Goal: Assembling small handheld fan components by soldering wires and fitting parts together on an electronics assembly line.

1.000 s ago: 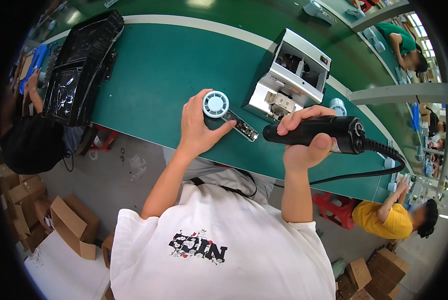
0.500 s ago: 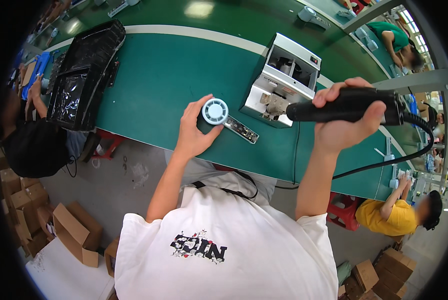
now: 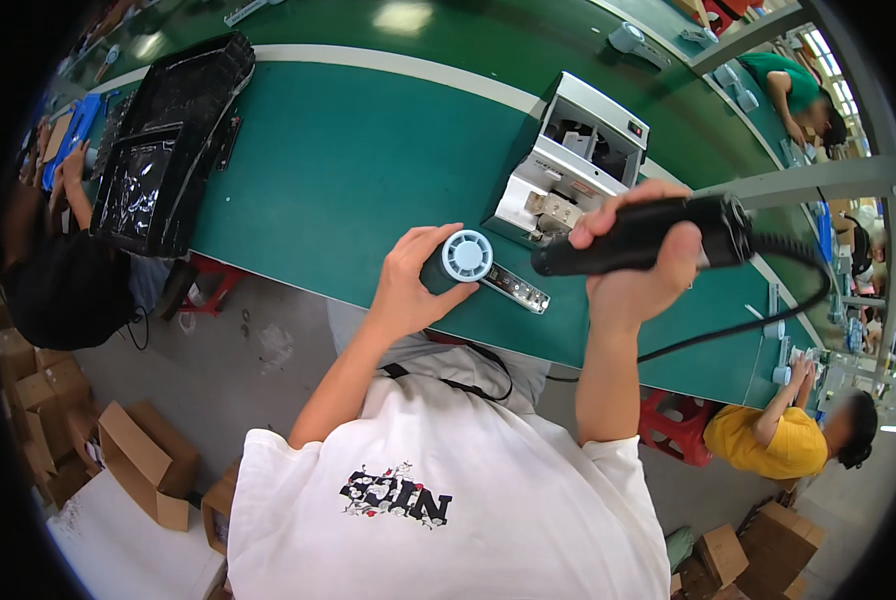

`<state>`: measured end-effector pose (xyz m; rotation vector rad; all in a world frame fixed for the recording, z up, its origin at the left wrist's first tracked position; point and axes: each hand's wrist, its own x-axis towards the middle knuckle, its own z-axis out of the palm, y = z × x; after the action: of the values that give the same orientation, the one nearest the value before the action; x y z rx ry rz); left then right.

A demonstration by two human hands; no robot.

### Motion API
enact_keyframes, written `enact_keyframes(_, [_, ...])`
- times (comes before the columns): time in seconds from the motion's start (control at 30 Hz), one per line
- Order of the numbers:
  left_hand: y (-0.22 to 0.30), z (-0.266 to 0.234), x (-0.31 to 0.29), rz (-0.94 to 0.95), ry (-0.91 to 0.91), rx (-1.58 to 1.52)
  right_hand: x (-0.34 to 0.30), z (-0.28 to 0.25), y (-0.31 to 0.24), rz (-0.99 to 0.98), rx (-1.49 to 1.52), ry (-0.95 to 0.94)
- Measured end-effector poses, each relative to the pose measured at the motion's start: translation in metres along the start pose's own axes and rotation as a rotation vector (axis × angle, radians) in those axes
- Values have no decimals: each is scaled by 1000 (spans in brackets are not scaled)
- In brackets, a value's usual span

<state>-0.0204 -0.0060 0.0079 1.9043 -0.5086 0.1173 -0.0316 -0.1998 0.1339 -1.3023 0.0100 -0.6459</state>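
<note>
My left hand (image 3: 408, 288) curls thumb and fingers around the head of a small light-blue handheld fan (image 3: 467, 256) on the green bench. The fan's handle points right and toward me, and its open side bares a circuit board (image 3: 517, 288). My right hand (image 3: 633, 285) is wrapped around a black electric screwdriver (image 3: 640, 236), held nearly level above the bench. Its front end points left, up and to the right of the fan, apart from it; no bit can be made out. A cable runs from its back end.
Behind the screwdriver stands a silver screw feeder (image 3: 578, 155). A black plastic-wrapped bin (image 3: 158, 160) sits at the bench's left. A green conveyor belt (image 3: 468, 30) carries fan parts along the far side. Co-workers sit left and right; a grey metal post (image 3: 808, 178) rises at right.
The fan has shifted right and toward me with my left hand. My right hand has brought the screwdriver left and nearer to me, closer to the fan's handle.
</note>
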Motion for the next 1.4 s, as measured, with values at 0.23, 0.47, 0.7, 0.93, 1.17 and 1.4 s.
enact_keyframes(0.23, [-6, -3, 0, -15, -55, -58, -27, 11, 2, 63, 1, -31])
enact_keyframes(0.47, [-5, -4, 2, -22, -76, -51, -30, 12, 11, 50, -16, -45])
enact_keyframes(0.7, [-7, -3, 0, 2, -77, -36, -42, 19, 14, -19, -52, -98])
enact_keyframes(0.93, [-9, -2, -3, 40, -87, -13, -52, 23, 17, -28, -16, -124])
enact_keyframes(1.17, [-5, -1, 1, 53, -69, -2, -50, 23, 17, -26, -15, -183])
enact_keyframes(1.4, [0, -16, 9, -48, -92, -22, -48, -32, -34, -23, 172, -131])
